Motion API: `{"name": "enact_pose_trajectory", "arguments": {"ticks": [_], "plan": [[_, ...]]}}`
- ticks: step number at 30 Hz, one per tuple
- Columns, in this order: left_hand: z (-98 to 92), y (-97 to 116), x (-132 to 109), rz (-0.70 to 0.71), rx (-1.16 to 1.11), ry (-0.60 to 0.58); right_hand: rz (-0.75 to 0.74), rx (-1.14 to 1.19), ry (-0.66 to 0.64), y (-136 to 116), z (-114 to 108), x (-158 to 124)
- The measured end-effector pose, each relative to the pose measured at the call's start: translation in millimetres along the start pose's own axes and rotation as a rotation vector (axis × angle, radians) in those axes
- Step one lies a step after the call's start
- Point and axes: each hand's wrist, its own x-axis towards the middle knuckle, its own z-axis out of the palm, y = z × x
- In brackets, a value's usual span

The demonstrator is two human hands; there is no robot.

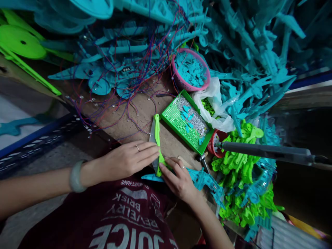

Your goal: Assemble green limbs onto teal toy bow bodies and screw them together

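Note:
A long lime-green plastic piece [157,129] with a grey, blade-shaped part [152,133] along its side lies at the table's near edge. My left hand [132,157] is on it from the left, fingers straight and together across its middle, thumb hidden. The lower end is between the fingers of my right hand [180,176]. Under and beside my right hand lies a blue translucent plastic part [204,183]. Just beyond the hands stands a green perforated tray [172,126] holding small silvery pieces and several small blue plastic bits.
A pink basket [174,74] of blue bits, a white plastic bag [220,121] and a small red basket [210,147] stand beyond. A grey powered screwdriver [267,152] hangs at right over piled green parts [241,166]. Blue parts with tangled wires [153,55] fill the back.

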Motion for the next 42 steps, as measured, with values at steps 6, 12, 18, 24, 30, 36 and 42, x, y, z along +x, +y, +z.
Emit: {"name": "enact_pose_trajectory", "arguments": {"ticks": [6, 12, 18, 24, 30, 36, 42], "plan": [[1.1, 14.9, -0.2, -0.027, -0.12, -0.081, 0.034, 0.035, -0.012, -3.9, 2.4, 0.5], [5.9, 59.1, -28.8, -0.775, -0.728, 0.082, 0.03, 0.102, 0.094, 0.6, 14.5, -11.5], [40.6, 95.3, -32.4, -1.149, -1.344, 0.021, -0.105, 0.084, 0.152, 5.2, 18.9, -11.4], [64.0, 96.8, -7.4, -1.117, -1.29, 0.071, -0.184, 0.05, 0.118, 2.0, 19.1, -13.2], [63.4, 109.5, -21.5, -1.087, -1.01, 0.151, 0.118, 0.28, -0.005, -16.3, -0.2, -1.3], [66.3, 110.6, -32.4, -1.075, -0.8, 0.083, 0.206, 0.316, -0.386, -13.3, -32.4, 26.1], [59.3, 102.0, -42.2, -1.075, -0.704, 0.029, 0.087, 0.402, -0.338, -0.6, -24.2, 24.4]]}}
